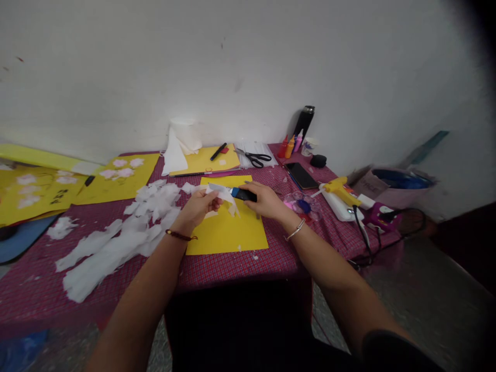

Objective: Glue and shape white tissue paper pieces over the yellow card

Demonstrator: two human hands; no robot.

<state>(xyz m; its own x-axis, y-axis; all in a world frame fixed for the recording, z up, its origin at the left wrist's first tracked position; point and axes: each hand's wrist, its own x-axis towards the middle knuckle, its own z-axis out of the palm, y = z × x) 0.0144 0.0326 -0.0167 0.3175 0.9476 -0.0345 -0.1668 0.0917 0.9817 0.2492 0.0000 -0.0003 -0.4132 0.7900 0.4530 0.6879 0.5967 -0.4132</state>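
My left hand (pixel 200 205) pinches a piece of white tissue paper (pixel 221 193) above a yellow sheet (pixel 232 232). Closed around a black-and-blue handled tool (pixel 244 195), my right hand (pixel 265 200) is just to the right of that paper. The tool's front end meets the tissue, and its exact kind is unclear. Torn white tissue (pixel 151 201) lies in a heap left of my left hand, with longer strips (pixel 96 263) nearer the front edge. Small white scraps rest on the yellow sheet and the cloth.
Behind the sheet are black scissors (pixel 258 159), a yellow pad (pixel 205 164) and a tissue roll (pixel 186 135). A phone (pixel 301 175), yellow glue gun (pixel 341 190), paint bottles (pixel 290 148) and black flask (pixel 304 121) stand or lie right. Yellow flower pictures (pixel 127 178) occupy the left.
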